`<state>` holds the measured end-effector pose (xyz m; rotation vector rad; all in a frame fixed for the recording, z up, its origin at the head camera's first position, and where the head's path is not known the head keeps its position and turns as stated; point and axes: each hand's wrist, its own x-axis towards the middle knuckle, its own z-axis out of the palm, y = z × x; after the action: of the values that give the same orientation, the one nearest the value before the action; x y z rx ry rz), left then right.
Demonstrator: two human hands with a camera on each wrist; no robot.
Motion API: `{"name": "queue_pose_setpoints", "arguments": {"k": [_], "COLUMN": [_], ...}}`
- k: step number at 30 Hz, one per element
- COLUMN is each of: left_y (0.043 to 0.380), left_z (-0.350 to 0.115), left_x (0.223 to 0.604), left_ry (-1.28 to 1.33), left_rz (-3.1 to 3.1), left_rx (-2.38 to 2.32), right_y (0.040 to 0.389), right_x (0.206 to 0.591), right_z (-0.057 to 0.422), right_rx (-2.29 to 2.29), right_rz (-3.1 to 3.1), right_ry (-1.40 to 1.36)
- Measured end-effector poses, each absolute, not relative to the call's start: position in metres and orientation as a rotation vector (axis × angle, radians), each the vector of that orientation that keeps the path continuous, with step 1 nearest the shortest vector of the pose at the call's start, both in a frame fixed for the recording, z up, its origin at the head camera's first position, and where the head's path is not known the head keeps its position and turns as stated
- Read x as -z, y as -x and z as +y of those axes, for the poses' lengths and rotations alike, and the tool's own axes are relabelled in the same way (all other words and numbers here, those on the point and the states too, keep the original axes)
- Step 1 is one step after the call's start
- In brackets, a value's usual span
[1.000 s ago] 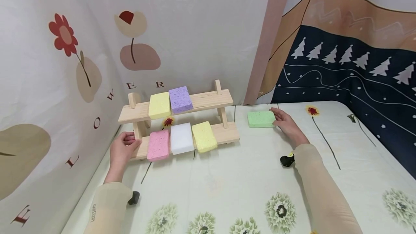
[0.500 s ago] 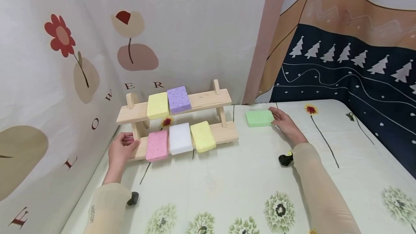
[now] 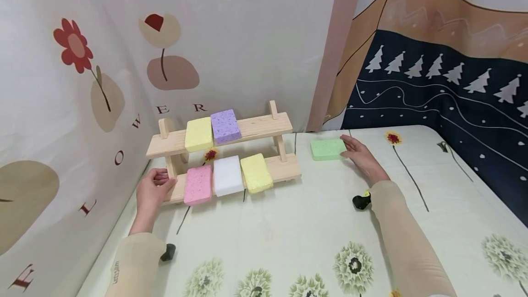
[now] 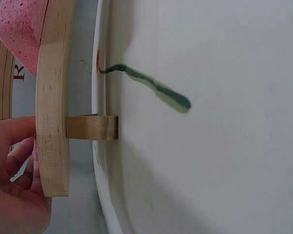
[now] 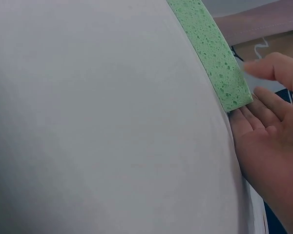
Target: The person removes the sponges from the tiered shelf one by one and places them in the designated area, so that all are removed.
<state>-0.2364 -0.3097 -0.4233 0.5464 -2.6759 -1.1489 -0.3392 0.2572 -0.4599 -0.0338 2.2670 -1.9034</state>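
A two-tier wooden rack (image 3: 264, 126) stands at the back of the table. My left hand (image 3: 151, 191) grips the left end of its lower shelf (image 4: 53, 107), beside the upright. On that shelf lie a pink sponge (image 3: 198, 184), a white sponge (image 3: 228, 176) and a yellow sponge (image 3: 256, 173). The upper shelf bears another yellow sponge (image 3: 200, 134) and a purple sponge (image 3: 225, 126). Right of the rack, a green sponge (image 3: 327, 149) lies flat on the cloth. My right hand (image 3: 362, 157) is at its right end, fingers extended and thumb raised above it in the right wrist view.
A white cloth printed with flowers (image 3: 354, 262) covers the table. Patterned curtains (image 3: 247, 49) hang close behind the rack and along the left. A dark curtain (image 3: 412, 95) with tree prints borders the right back.
The head view has shifted slightly, so everything sits a little further left. Both hands keep their places at the rack and the green sponge.
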Motion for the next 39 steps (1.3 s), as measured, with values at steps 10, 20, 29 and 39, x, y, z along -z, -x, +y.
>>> {"name": "queue_pose_setpoints", "arguments": {"k": [10,20,29,39], "left_y": [0.236,0.235,0.234,0.234], "left_z": [-0.310,-0.308,-0.308,-0.307], "left_x": [0.424,0.422,0.421,0.420], "left_ry": [-0.547,-0.537,-0.532,-0.533], "left_rz": [-2.669,-2.659,-2.663,-2.667], "left_rx": [1.152,1.164,1.150,1.148], "right_y": [0.342,0.342,0.334,0.320], "right_x": [0.462,0.459,0.447,0.420], "right_z": [0.257,0.254,0.247,0.228], "right_rx": [1.842,1.770,1.788,1.944], "right_rz": [2.324,2.370,2.494,2.514], "right_ry": [0.001,-0.013,0.037,0.135]}}
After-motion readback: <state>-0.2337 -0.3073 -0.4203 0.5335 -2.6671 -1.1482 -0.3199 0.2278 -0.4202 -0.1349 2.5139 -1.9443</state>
